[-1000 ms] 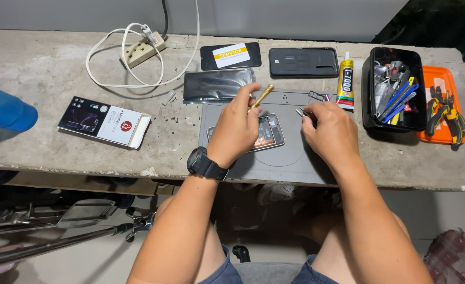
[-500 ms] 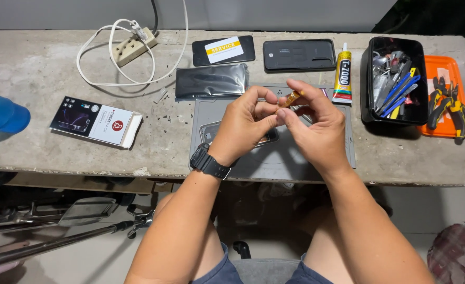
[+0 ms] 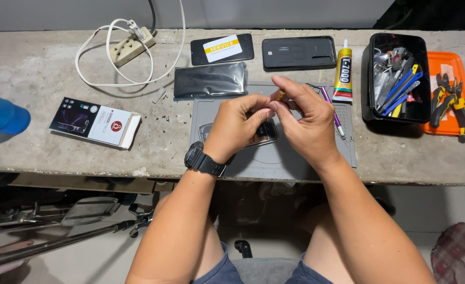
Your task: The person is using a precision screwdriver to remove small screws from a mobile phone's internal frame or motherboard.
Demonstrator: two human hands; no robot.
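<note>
My left hand [image 3: 238, 123], with a black watch on its wrist, and my right hand [image 3: 306, 121] meet fingertip to fingertip just above a grey work mat [image 3: 295, 158]. Together they pinch a small tool with a yellow-orange end [image 3: 280, 95], which pokes out between my right thumb and forefinger. Most of the tool is hidden by my fingers. Under my hands an opened phone [image 3: 261, 135] lies on the mat, partly covered. A thin purple tool [image 3: 331, 105] rests on the mat just right of my right hand.
On the concrete bench stand a glue tube [image 3: 343, 71], a black tray of tools [image 3: 395, 79], an orange tray with pliers [image 3: 450, 94], two dark phones [image 3: 222, 49] [image 3: 298, 52], a dark wrapped panel [image 3: 211, 80], a power strip [image 3: 132, 46], a small box [image 3: 96, 122] and a blue object [image 3: 1, 113].
My hands have lifted off the phone and come together above the mat. The yellow-ended tool, held in the left hand alone a second ago, is now pinched by both.
</note>
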